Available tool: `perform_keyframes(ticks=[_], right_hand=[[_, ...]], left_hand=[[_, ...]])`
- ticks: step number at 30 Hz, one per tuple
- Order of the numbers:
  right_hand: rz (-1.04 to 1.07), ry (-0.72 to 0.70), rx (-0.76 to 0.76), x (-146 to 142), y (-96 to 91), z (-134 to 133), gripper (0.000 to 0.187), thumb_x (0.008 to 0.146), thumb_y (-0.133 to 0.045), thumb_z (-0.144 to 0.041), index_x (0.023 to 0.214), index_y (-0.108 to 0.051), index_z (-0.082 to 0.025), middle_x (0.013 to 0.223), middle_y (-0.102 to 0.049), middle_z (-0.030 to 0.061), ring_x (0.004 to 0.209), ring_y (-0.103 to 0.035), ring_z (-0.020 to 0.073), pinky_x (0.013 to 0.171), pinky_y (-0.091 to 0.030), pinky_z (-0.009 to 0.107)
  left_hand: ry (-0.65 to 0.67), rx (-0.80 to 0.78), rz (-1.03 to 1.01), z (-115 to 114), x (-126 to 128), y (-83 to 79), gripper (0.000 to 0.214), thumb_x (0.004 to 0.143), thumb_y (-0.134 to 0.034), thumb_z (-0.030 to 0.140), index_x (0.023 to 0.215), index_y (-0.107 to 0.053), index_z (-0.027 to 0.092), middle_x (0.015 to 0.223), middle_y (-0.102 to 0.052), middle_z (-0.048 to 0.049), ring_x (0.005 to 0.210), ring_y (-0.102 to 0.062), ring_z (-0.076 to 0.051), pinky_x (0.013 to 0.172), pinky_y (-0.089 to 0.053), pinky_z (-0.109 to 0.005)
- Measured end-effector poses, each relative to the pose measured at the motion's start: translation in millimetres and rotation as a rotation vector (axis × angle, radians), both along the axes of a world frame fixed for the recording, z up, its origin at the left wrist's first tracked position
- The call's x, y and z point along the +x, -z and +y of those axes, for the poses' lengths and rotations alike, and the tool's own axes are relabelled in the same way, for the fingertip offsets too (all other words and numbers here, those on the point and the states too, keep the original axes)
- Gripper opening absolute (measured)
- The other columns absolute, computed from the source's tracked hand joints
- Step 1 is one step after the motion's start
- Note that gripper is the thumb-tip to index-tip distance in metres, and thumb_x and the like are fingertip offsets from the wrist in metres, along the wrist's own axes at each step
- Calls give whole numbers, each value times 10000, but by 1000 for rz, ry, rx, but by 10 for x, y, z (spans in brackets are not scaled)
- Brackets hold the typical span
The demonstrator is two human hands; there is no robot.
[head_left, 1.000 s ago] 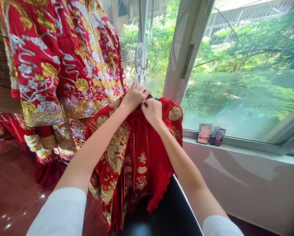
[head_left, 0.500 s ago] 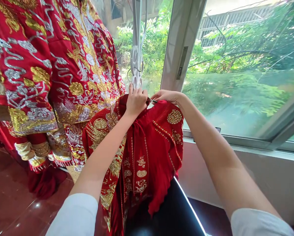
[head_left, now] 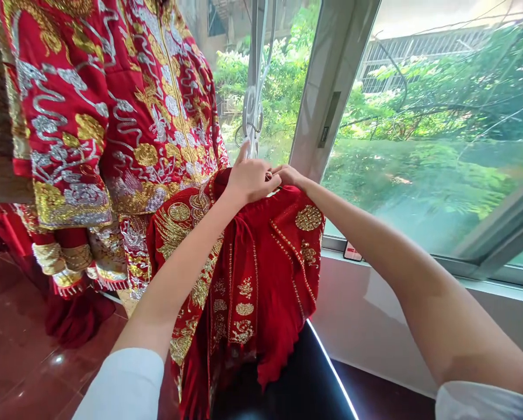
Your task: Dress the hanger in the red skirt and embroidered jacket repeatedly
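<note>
A red garment (head_left: 270,274) with gold embroidery hangs in front of me, its upper edge gathered under both hands. My left hand (head_left: 251,178) is closed over the top of it near the collar, thumb pointing up beside a thin metal hook (head_left: 239,137), which looks like a hanger's. Close against it, my right hand (head_left: 288,175) pinches at the garment's top edge, the fingertips of both hands meeting. A small dark and shiny bit shows between the fingers; what it is I cannot make out. Red ties dangle below the waistband.
On the left hangs a red jacket (head_left: 156,116) with gold and silver embroidery. A window (head_left: 419,175) fills the right side, with a phone-like object (head_left: 352,252) on its sill. A black surface (head_left: 283,373) with a bright edge lies below, beside red floor tiles (head_left: 16,350).
My right hand has moved left, up against my left hand, and its fingers have drawn in. My left hand's fingers have turned toward the right hand. The view has shifted slightly.
</note>
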State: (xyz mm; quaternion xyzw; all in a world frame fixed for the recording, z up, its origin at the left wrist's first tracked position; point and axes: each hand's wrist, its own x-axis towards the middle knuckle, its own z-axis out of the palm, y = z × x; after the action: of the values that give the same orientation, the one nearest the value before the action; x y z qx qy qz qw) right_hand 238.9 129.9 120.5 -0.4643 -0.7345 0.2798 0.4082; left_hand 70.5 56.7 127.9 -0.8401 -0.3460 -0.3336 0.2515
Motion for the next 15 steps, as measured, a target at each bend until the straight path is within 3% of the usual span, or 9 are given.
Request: perform_keyframes(ticks=[2, 4, 7, 12, 15], right_hand=[[54, 71, 19, -36, 11, 12, 280, 643, -558, -216, 467, -341, -200, 416, -271, -62, 428, -269, 63, 417, -258, 221], [85, 121, 27, -71, 8, 10, 296, 667, -534, -225, 475, -309, -209, 425, -258, -56, 430, -265, 71, 416, -266, 229], [96, 166, 24, -87, -8, -19, 277, 680, -528, -228, 478, -340, -203, 434, -302, -44, 434, -283, 78, 418, -283, 232], [99, 242, 40, 53, 19, -94, 210, 671, -589, -246, 512, -465, -186, 476, -442, -24, 465, -397, 97, 471, -366, 250], [-78, 184, 29, 187, 57, -130, 164, 657, -612, -220, 524, -530, -171, 495, -507, -15, 495, -463, 114, 535, -423, 266]], left_hand=[[-60, -59, 85, -4, 64, -191, 365, 866, -373, 284, 935, -707, 153, 904, -707, -89, 893, -645, -215, 1128, -250, -517], [-199, -174, 189, 41, 159, -368, 331, 807, -454, 253, 969, -708, 117, 896, -713, -101, 940, -651, -242, 1154, -174, -537], [-324, -359, 265, 132, 291, -495, 318, 742, -559, 216, 1005, -703, 112, 905, -720, -93, 1001, -646, -272, 1162, -118, -555], [-288, -207, -27, 210, 361, -306, 292, 810, -469, 46, 962, -711, 106, 936, -725, -100, 966, -663, -226, 1141, -224, -466], [-250, -126, -88, 260, 347, -170, 310, 860, -421, 77, 925, -721, 116, 895, -725, -94, 889, -656, -198, 1112, -282, -422]])
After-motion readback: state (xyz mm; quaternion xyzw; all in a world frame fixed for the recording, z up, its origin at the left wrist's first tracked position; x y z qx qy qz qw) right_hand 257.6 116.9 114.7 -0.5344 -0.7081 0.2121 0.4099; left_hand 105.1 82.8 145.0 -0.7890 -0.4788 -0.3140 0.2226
